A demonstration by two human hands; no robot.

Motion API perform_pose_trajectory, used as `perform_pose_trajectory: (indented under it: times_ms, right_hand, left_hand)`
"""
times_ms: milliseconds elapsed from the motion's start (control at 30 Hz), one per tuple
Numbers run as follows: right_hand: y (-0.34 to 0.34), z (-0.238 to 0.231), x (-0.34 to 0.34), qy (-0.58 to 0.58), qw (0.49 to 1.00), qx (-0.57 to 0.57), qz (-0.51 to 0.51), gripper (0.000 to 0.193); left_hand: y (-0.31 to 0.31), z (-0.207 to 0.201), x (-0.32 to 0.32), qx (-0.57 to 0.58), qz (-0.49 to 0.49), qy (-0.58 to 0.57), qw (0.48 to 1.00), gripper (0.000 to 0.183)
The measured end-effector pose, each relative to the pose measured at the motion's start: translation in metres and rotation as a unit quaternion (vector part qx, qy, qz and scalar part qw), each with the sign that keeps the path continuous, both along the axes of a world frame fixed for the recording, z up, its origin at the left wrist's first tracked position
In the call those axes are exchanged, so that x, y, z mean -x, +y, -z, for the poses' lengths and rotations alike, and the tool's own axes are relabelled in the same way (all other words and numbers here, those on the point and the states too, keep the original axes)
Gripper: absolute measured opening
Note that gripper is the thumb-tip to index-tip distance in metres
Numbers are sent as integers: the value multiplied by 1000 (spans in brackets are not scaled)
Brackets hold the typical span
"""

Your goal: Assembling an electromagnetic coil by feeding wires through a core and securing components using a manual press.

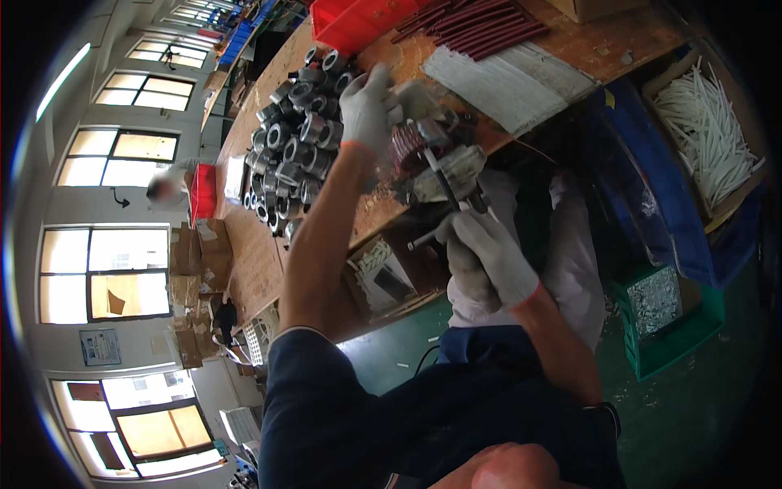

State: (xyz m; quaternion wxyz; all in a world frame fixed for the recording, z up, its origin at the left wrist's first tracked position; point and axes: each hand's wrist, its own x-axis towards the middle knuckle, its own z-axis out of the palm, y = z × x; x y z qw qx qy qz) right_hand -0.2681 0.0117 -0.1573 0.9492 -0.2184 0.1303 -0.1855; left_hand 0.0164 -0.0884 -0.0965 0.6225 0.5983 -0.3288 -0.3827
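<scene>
Holding the wound motor stator (440,163) at the near edge of the wooden workbench (269,253), we steady its far side with our gloved left hand (371,110), fingers curled over it. Our gloved right hand (485,257) is clenched around a thin metal rod (444,191) that reaches into the stator. We judge that a slip could gouge the copper windings or tip the stator off the edge. Left, the pile of steel rings (297,138) crowds us; right, the sleeve bundles (505,69) leave little room.
</scene>
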Motion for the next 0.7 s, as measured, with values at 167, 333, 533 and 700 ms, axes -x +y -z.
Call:
perform_pose_trajectory:
  times_ms: [167, 333, 533, 700]
  right_hand:
    - [87, 12, 100, 11, 998, -15, -58, 26]
    - [89, -2, 182, 253, 944, 201, -70, 11]
    - [17, 31, 58, 211, 722, 626, 205, 16]
    - [-25, -16, 12, 166, 958, 233, -2, 27]
  left_hand:
    - [50, -39, 52, 237, 134, -715, 644, 53]
    - [96, -88, 171, 69, 506, -714, 479, 58]
    - [-29, -109, 112, 93, 178, -555, 807, 35]
    - [-18, 13, 2, -16, -4, -267, 964, 38]
